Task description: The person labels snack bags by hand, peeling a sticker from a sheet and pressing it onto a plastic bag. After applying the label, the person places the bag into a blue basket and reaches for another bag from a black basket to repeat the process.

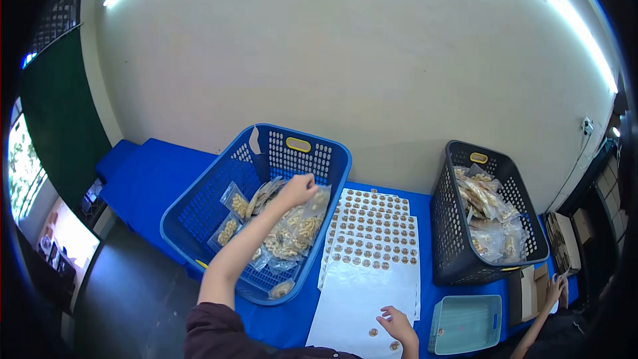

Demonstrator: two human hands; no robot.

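Note:
My left hand (299, 189) reaches into the blue basket (174, 223), fingers closed at the top of a clear plastic bag of pale, curved snack pieces (319, 201). Several similar bags (282, 247) lie in a heap beneath it. Over the lower part of a white sticker sheet (359, 299), my right hand (397, 326) is held with thumb and forefinger apart, and nothing shows between them. A few round brown stickers (373, 332) remain near that hand. Rows of the same round stickers cover the sheets (379, 226) farther back.
A dark grey basket (442, 226) holding several filled bags (485, 203) stands to the right. In front of it sits a pale green tray (465, 346). Another person's hands (557, 289) are at the far right, by cardboard boxes (528, 292). A blue cloth (159, 176) covers the table.

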